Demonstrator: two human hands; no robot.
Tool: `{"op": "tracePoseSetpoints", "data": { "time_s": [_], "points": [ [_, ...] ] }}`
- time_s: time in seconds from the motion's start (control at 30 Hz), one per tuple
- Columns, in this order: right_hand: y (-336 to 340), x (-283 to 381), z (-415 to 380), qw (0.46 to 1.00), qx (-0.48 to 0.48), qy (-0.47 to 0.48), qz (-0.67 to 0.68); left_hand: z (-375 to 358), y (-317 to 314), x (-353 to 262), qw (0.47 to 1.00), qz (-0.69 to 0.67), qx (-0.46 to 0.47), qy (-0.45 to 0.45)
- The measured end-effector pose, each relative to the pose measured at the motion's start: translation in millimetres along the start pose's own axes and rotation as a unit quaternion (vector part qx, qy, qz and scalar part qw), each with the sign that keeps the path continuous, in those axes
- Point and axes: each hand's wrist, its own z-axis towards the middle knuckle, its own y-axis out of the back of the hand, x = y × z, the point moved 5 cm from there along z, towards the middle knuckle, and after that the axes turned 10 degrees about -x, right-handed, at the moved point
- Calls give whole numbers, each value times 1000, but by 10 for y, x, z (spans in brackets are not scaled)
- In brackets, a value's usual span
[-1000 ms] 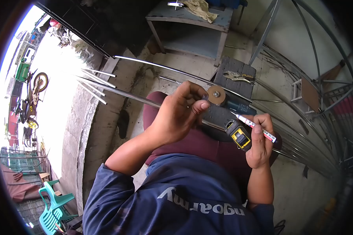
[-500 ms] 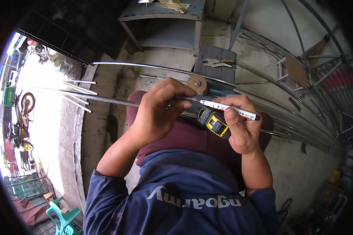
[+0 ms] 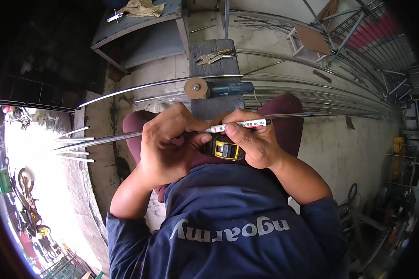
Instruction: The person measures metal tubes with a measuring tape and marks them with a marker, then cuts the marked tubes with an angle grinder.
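My left hand (image 3: 167,142) is closed around a long thin metal tube (image 3: 109,138), which passes across my lap and out to both sides. In my right hand (image 3: 253,142) is a white marker pen (image 3: 244,125) with a dark end; its tip is by my left fingertips. A black and yellow tape measure (image 3: 228,149) sits between the hands, against my right fingers; what supports it is hidden. Just beyond lies an angle grinder (image 3: 230,89) with a brown disc (image 3: 196,88), on a dark worn board (image 3: 214,108).
Locking pliers (image 3: 214,57) rest at the board's far end. Several long metal tubes (image 3: 312,90) lie on the floor to the right. At the back stand a metal table (image 3: 144,29) and a small stool (image 3: 313,39). A motorcycle (image 3: 28,197) is outside, left.
The view has turned, bringing the whole grinder into sight. The marker tip has moved closer to my left fingers, and the tape measure now lies flatter. Both hands keep their holds.
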Motion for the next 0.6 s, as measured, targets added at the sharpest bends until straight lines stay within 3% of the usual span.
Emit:
{"op": "tracePoseSetpoints", "data": {
  "time_s": [0.17, 0.3, 0.43, 0.5, 0.6],
  "points": [
    [58, 105, 232, 994, 63, 83, -9, 192, -68, 266, 992, -95, 50, 71],
    [270, 29, 573, 979, 93, 137, -118, 514, -208, 609, 978, -92, 163, 89],
    [605, -372, 939, 978, 48, 12, -200, 969, -405, 1131, 970, 0, 238, 41],
    [839, -720, 1055, 989, -48, -50, -131, 1339, -352, 1751, 975, 82, 188, 85],
    [1171, -1073, 1093, 978, -141, -107, -114, 2103, -108, 2964, 942, 157, 109, 277]
  ]
}}
